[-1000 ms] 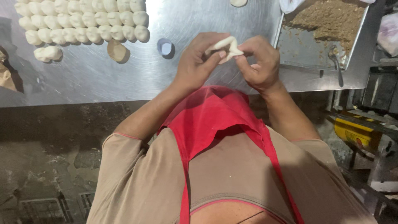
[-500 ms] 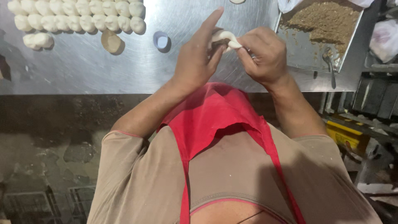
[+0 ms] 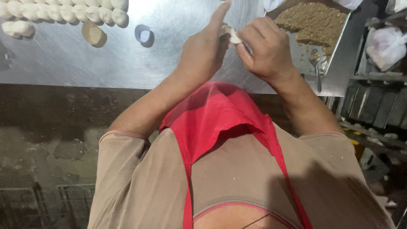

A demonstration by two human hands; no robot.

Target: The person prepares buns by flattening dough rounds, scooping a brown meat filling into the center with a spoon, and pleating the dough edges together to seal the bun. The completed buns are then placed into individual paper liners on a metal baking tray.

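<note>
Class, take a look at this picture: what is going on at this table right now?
A person in a red apron pinches a small piece of white dough between the left hand and right hand, above a metal table. Rows of shaped dough pieces lie at the table's far left. A tray of brown crumbly filling with a spoon sits to the right.

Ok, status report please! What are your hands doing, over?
Left hand and right hand both pinching one white dough piece above the steel table. Finished dough balls far left. Nothing in the way.
</note>
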